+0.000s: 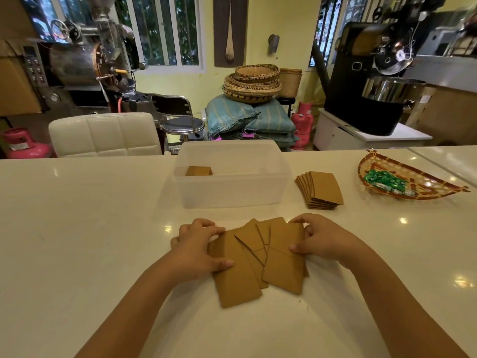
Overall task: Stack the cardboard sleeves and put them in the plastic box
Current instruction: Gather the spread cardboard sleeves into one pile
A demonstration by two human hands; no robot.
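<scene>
Several flat brown cardboard sleeves [258,257] lie fanned out on the white counter in front of me. My left hand [198,246] grips the fan's left side, thumb on top of the leftmost sleeve. My right hand [320,239] grips the right side, thumb on the rightmost sleeve. Beyond them stands the translucent plastic box [232,192], open, with a small stack of sleeves [198,171] in its far left corner. To the right of the box, another slanted stack of sleeves [321,189] rests on the counter.
A woven boat-shaped basket [410,182] with green packets sits at the right of the counter [77,228]. Behind the counter are a white padded chair [103,135], a stool, sacks with baskets on top, and roasting machines.
</scene>
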